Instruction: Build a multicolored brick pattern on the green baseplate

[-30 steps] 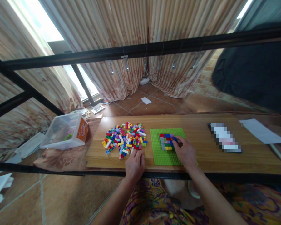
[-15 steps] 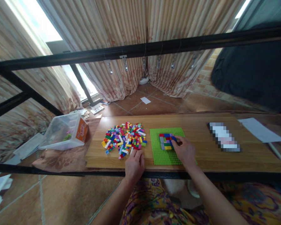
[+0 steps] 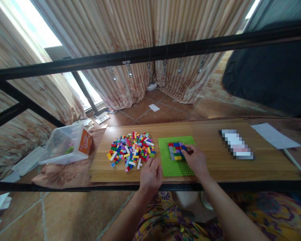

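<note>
A green studded baseplate [image 3: 165,169] lies on the wooden board, bearing a small block of toy bricks [image 3: 175,153] in red, blue, grey, purple, green and yellow. My right hand [image 3: 196,161] pinches a blue toy brick [image 3: 182,147] at the block's right side; whether that brick is pressed down is hidden by my fingers. Just left of the baseplate, by the near edge of the loose brick pile [image 3: 132,149], is my left hand [image 3: 151,174]. Its fingers are curled together, and anything between them cannot be made out.
A clear plastic box [image 3: 57,147] with an orange label stands left of the wooden board [image 3: 215,170]. To the right lie a pixelated phone-like object [image 3: 237,144] and a white paper sheet [image 3: 276,135]. A black bar [image 3: 165,53] crosses beyond the board.
My left hand has drawn away from the brick pile, rightward toward the baseplate. My right hand stays at the block's right side. The whole view has shifted slightly.
</note>
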Motion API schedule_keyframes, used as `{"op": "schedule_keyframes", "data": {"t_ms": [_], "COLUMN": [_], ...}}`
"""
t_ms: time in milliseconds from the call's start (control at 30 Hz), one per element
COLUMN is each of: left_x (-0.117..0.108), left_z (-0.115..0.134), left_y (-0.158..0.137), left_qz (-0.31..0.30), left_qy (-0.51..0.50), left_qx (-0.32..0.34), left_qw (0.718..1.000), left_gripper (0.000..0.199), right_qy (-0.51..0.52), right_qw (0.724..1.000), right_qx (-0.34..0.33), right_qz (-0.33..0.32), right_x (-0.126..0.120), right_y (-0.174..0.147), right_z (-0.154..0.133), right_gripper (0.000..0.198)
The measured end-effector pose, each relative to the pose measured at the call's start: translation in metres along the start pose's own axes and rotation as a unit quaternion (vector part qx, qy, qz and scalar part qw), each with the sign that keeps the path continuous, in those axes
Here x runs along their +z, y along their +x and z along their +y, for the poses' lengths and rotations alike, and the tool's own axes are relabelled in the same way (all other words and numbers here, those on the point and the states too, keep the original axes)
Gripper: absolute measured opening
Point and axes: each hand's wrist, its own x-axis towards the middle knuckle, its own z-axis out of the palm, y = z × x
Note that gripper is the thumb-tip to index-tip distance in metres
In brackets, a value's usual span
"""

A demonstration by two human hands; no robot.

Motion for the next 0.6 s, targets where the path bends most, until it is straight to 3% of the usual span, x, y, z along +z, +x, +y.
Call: {"op": "schedule_keyframes", "data": {"t_ms": [167,267,400,600], "left_x": [0.029,0.044,0.051,0.058], "left_z": [0.036,0.046,0.048,0.049], "left_y": [0.055,0.081,0.09,0.088], "left_qz": [-0.102,-0.163,-0.193,-0.188], "left_qy": [0.079,0.128,0.175,0.209], "left_qx": [0.094,0.129,0.13,0.139], "left_qw": [0.987,0.97,0.957,0.95], "left_gripper": [0.051,0.053,0.043,0.035], "right_qy": [0.006,0.004,0.013,0.027], "right_qw": [1.0,1.0,1.0,0.999], "right_qx": [0.015,0.006,-0.001,0.006], "right_qz": [-0.016,-0.02,-0.017,-0.028], "right_x": [-0.001,-0.002,-0.002,-0.001], "right_y": [0.001,0.002,0.002,0.002], "right_z": [0.0,0.0,-0.002,0.0], "right_gripper": [0.036,0.035,0.035,0.038]}}
